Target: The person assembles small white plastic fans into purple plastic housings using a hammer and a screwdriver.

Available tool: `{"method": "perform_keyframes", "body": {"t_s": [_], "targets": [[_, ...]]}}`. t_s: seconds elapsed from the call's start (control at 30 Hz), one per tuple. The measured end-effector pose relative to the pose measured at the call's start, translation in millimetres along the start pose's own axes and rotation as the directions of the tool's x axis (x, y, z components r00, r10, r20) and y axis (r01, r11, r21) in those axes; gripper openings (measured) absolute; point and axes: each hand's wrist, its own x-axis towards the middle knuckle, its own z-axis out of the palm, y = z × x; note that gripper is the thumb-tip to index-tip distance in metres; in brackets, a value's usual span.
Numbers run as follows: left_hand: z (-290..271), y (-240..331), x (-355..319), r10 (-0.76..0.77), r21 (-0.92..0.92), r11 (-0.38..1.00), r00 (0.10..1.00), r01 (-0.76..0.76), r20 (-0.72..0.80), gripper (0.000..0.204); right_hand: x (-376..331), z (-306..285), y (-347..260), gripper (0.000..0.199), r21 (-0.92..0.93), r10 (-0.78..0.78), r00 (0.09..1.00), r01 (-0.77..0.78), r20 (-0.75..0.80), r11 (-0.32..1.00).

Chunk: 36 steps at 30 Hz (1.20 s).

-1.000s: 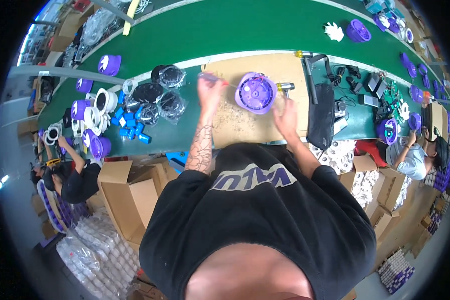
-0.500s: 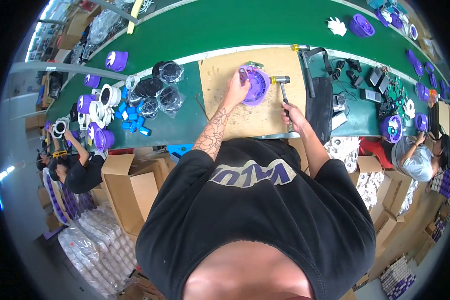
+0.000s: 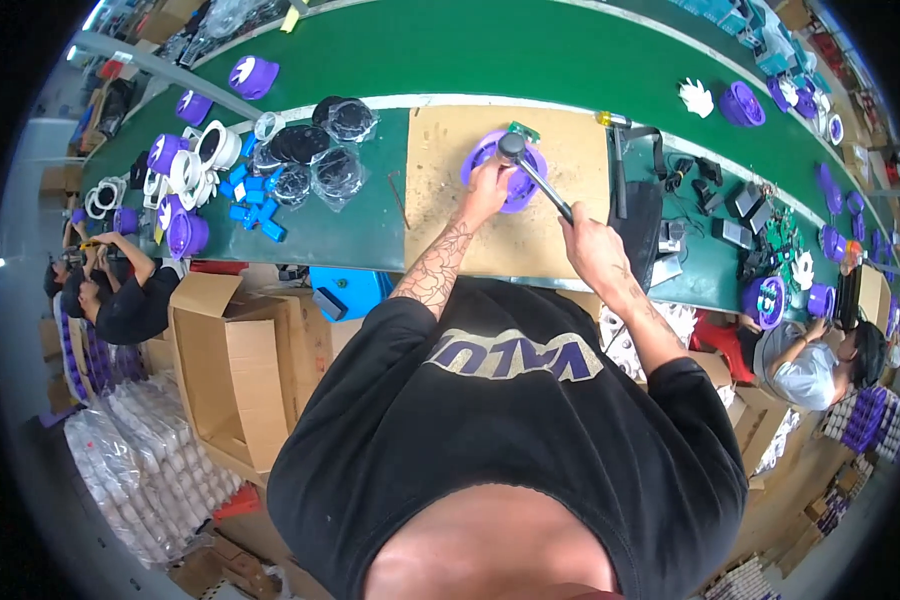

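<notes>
Stiff purple housing [image 3: 522,193], hammer [image 3: 538,178] heavy at its far end

In the head view, the purple housing lies on a tan mat [image 3: 510,250] spread over the green surface [image 3: 345,238], straight ahead of the person. It looks like moulded plastic: light, rigid and rather smooth, so it could skid on the mat if knocked off centre. Its thick outer rim seems the safest hold; thin inner walls might crack.

The left hand [image 3: 487,188] is over the housing's near left part, fingers curled inward. What its grip has, if anything, I cannot tell, because the hammer's dark head [image 3: 511,148] covers the fingertips.

The right hand [image 3: 594,250] has its grip wrapped around the end of the hammer's handle, with the head above the housing. The weight probably sits in that head, so holding far back gives swing but less control.

A small green circuit board [image 3: 524,131] shows at the housing's far edge; whether it is attached is unclear. It looks fragile and is best taken by its edges, clear of the components.
</notes>
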Motion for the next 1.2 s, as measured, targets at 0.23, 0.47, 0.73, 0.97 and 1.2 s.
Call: {"method": "perform_keyframes", "body": {"t_s": [0.23, 0.47, 0.73, 0.97, 1.2], "targets": [[-5, 8, -1, -0.039, -0.028, 0.999, 0.994, 0.036, -0.106, 0.019, -7, -21, -18, 0.021, 0.087, -0.012, 0.978, 0.031, -0.207, 0.996], [0, -4, -13, -0.062, -0.033, 0.998, 0.99, 0.058, -0.125, 0.029, -14, -45, -32, 0.023, 0.158, 0.039, 0.961, 0.005, -0.275, 0.987], [5, -18, 0, -0.043, -0.028, 0.999, 0.98, 0.038, -0.194, 0.023, 2, -30, -25, 0.022, 0.022, -0.043, 0.99, 0.047, -0.131, 0.999], [11, -13, -14, -0.103, -0.033, 0.994, 0.989, 0.1, -0.103, 0.025, -1, -6, -3, 0.023, 0.04, 0.03, 1.0, -0.03, -0.01, 0.999], [0, -15, -10, -0.021, -0.029, 0.999, 0.993, 0.018, -0.115, 0.022, 25, -14, 27, 0.027, 0.094, 0.137, 0.958, -0.117, -0.252, 0.989]]}}
